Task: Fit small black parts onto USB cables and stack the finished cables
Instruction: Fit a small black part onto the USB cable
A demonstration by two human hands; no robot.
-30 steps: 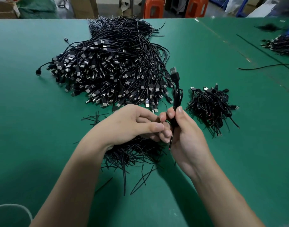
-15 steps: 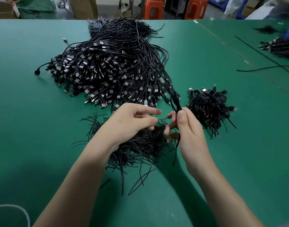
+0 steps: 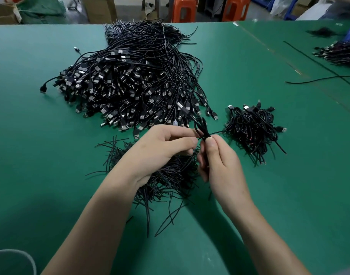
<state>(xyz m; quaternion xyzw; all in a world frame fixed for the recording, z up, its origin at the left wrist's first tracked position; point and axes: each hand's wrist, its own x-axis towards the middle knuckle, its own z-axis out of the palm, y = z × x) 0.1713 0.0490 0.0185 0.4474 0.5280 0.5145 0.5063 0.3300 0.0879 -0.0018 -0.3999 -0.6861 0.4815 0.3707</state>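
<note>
— What are we holding?

— We are holding one black USB cable [image 3: 202, 127], folded into a loop. It is sitting up in the air between our two hands, just above the green table [image 3: 31, 155].

— How are we gripping it?

— Our right hand [image 3: 219, 165] is pinching the cable, with the thumb pressing it against the fingers. Our left hand [image 3: 162, 149] is pinching something thin right beside the loop, thumb and pointer finger pressed together (it is too small and dark for us to tell what it is).

— What is lying under our hands?

— A messy pile of thin black strips [image 3: 166, 175] is lying there, and some strips are poking out toward us.

— And past our hands?

— We are looking at a big heap of cables [image 3: 130, 82], with lots of shiny plug ends pointing our way. It is spreading across the middle of the table.

— What about the little bunch on the right?

— That is a small pile of bundled cables [image 3: 253, 128]. It is sitting just beside our right hand, apart from the big heap.

— Anything farther off?

— Orange stools [image 3: 184, 8] are standing behind the table, and more cables [image 3: 339, 54] are lying at the far right edge.
</note>
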